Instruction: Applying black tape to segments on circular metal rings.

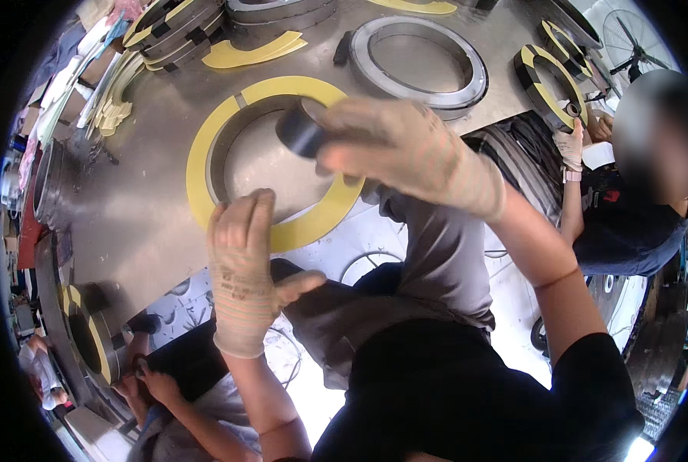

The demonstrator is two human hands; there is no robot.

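A workshop: steel table [128, 200] strewn with metal rings [419, 61]

Wore thin knit gloves on both hands. Came up from the bottom edge with bare forearms and black short sleeves. Held the left hand [240, 269] low and near the middle, palm down, fingers [244, 212] straight and close together, pointing away from the body, thumb stuck out to the right. Pressed down flat with those fingertips. Reached the right arm in from the lower right, bent at the elbow, forearm slanting up and to the left. Kept the right hand [394, 150] higher up, fingers curled and closed in a grip, knuckles facing up, wrist a bit bent.
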